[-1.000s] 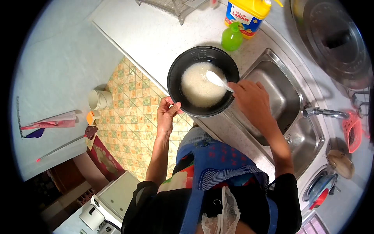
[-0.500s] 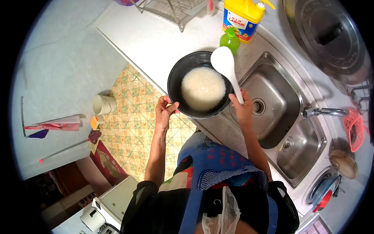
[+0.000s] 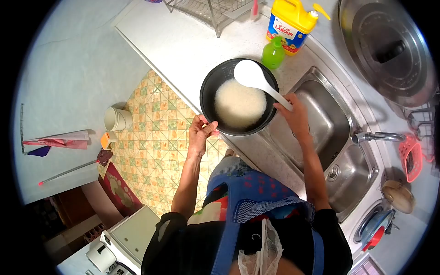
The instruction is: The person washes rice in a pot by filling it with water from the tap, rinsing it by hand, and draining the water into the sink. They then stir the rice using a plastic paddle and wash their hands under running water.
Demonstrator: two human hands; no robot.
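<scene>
A round black pot (image 3: 208, 98) with white rice (image 3: 240, 104) inside is at the counter edge beside the sink. My left hand (image 3: 200, 135) pinches its near-left rim, thumb on top. In my right hand (image 3: 293, 115) is the handle of a white paddle (image 3: 251, 74), close to the pot's right rim. The paddle's broad end hangs over the far part of the rice. A green pump bottle (image 3: 273, 54) stands just beyond the pot, next to a yellow jug (image 3: 289, 23).
A steel double sink (image 3: 321, 114) with a faucet (image 3: 380, 136) lies to the right. A large metal lid (image 3: 389, 50) leans at the upper right. The wire rack (image 3: 201, 11) stands at the top. A white bucket (image 3: 118, 119) is on the tiled floor.
The paddle rose out of the rice, stood more upright over the pot's right rim, then tilted left over the rice. My right hand shifted with it; my left hand stays on the rim.
</scene>
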